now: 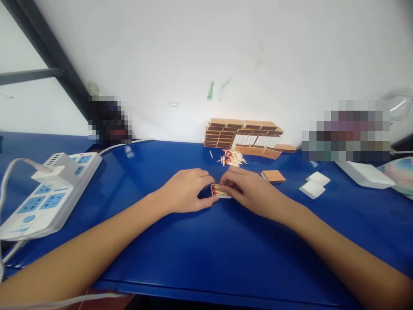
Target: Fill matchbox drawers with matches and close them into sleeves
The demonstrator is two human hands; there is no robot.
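Observation:
A small white matchbox tray lies on the blue table with red-tipped matches in it. My left hand grips the tray's left end between thumb and fingers. Over the tray's right side, my right hand has its fingers bent down and closed on the matches; whether it pinches one or presses several is hidden. Behind the hands is a loose pile of matches, with a single match apart to its left. An orange-brown matchbox sleeve rests just beyond my right hand.
Stacked matchboxes stand against the white wall. Two white pieces lie to the right, near a white device. On the left is a power strip with a plugged-in charger and white cables. The blue table's front edge runs below.

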